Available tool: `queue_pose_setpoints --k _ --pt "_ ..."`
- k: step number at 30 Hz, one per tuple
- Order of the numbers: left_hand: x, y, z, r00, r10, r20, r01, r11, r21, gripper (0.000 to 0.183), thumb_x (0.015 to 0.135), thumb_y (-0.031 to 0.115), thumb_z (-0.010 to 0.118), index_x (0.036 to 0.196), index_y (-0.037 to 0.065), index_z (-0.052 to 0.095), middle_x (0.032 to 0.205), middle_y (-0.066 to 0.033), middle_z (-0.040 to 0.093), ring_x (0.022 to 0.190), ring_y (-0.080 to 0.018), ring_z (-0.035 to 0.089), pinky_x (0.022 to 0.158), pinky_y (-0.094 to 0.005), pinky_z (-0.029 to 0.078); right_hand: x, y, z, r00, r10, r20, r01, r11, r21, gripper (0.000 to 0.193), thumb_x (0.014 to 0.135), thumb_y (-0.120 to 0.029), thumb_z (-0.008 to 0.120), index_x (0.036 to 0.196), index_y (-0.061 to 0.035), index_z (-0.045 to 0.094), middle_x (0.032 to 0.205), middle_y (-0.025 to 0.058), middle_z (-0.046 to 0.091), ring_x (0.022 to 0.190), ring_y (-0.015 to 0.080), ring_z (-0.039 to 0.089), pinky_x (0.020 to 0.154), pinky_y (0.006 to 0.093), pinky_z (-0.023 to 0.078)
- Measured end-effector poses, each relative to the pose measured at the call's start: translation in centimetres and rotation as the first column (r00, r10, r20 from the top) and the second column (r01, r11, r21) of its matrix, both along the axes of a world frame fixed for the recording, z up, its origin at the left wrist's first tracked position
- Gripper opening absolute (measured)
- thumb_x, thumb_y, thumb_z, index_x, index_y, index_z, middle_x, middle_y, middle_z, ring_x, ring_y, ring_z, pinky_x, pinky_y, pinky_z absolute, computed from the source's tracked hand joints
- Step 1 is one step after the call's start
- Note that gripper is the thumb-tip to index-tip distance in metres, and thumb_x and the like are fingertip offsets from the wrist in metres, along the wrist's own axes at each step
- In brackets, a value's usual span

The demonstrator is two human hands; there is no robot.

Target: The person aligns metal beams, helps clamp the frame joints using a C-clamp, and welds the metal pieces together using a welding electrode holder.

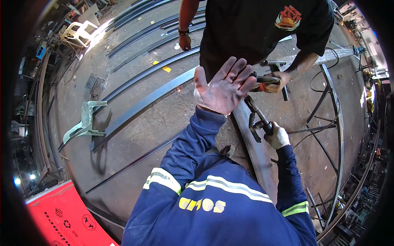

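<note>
My left hand (225, 88), in a smudged pale glove, is raised with its palm showing and fingers spread. It holds nothing. My right hand (279, 137), in a white glove, is wrapped round the dark handle of a long metal tool (257, 111) whose exact kind I cannot make out. This tool slants up and left over a flat steel beam (248, 143). Across from me, a person in a dark shirt (246, 33) grips a short dark bar-like tool (266, 79) in one hand (280, 83), just right of my left fingertips. Their other hand (184, 42) hangs down.
Long steel bars (139, 117) lie across the floor at left, near a pale green bracket-like stand (87, 119). A welded steel frame (338, 135) and a cable (314, 84) are at right. A red panel (69, 213) fills the lower left; a white chair (78, 33) stands far left.
</note>
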State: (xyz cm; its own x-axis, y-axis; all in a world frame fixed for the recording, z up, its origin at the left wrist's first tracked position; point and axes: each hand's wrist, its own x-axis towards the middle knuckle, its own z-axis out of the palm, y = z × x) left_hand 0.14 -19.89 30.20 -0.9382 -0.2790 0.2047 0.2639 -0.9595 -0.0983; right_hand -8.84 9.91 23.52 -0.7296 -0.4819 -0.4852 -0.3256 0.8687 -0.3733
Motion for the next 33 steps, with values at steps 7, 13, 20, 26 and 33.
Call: queue_pose_setpoints --k 7,13,20,26,33 --pt "-0.3 1.1 -0.2 0.998 -0.057 -0.013 0.057 0.998 -0.024 0.095 0.091 0.077 0.040 0.151 0.004 0.039 0.156 -0.0182 0.039 0.147 -0.0348 0.033 0.122 -0.0550 0.023 0.4 0.7 -0.8 0.992 0.055 -0.115 -0.069 0.990 -0.122 0.044 0.070 -0.017 0.077 0.110 -0.0127 0.059 0.089 0.0207 0.070 0.087 0.0431 0.068 0.074 0.0484 0.054" --pt "-0.4 1.1 -0.6 0.997 -0.061 -0.044 0.058 0.997 -0.050 0.094 0.093 0.077 0.033 0.152 0.004 0.037 0.156 -0.0188 0.039 0.148 -0.0342 0.030 0.123 -0.0547 0.020 0.2 0.5 -1.0 0.993 0.033 -0.115 -0.049 0.988 -0.146 0.044 0.070 -0.018 0.077 0.110 -0.0128 0.060 0.093 0.0201 0.070 0.090 0.0422 0.068 0.077 0.0483 0.054" --pt "-0.5 1.2 -0.3 0.996 -0.085 -0.029 0.086 0.996 0.025 0.096 0.093 0.073 0.041 0.155 0.002 0.028 0.160 -0.0179 0.031 0.151 -0.0341 0.022 0.125 -0.0528 0.011 -0.5 1.5 -2.3 0.988 0.089 -0.125 -0.097 0.994 -0.056 0.048 0.069 -0.019 0.079 0.113 -0.0130 0.060 0.090 0.0196 0.071 0.088 0.0419 0.069 0.076 0.0502 0.054" --pt "-0.5 1.1 -0.2 0.997 -0.077 -0.009 0.077 0.996 0.051 0.096 0.094 0.073 0.038 0.156 0.001 0.025 0.162 -0.0192 0.027 0.153 -0.0351 0.017 0.125 -0.0539 0.009 -0.4 0.3 -1.5 0.999 0.022 -0.037 -0.021 0.999 0.028 0.049 0.069 -0.020 0.079 0.114 -0.0136 0.061 0.091 0.0201 0.071 0.089 0.0415 0.069 0.077 0.0483 0.055" --pt "-0.5 0.8 -0.5 0.998 -0.051 -0.039 0.048 0.997 -0.064 0.090 0.094 0.073 0.039 0.151 0.004 0.038 0.156 -0.0175 0.039 0.147 -0.0342 0.032 0.123 -0.0540 0.021 -0.2 0.2 -1.2 0.997 0.031 -0.073 -0.033 0.999 -0.034 0.045 0.070 -0.020 0.075 0.113 -0.0134 0.061 0.093 0.0197 0.071 0.090 0.0414 0.069 0.079 0.0477 0.055"
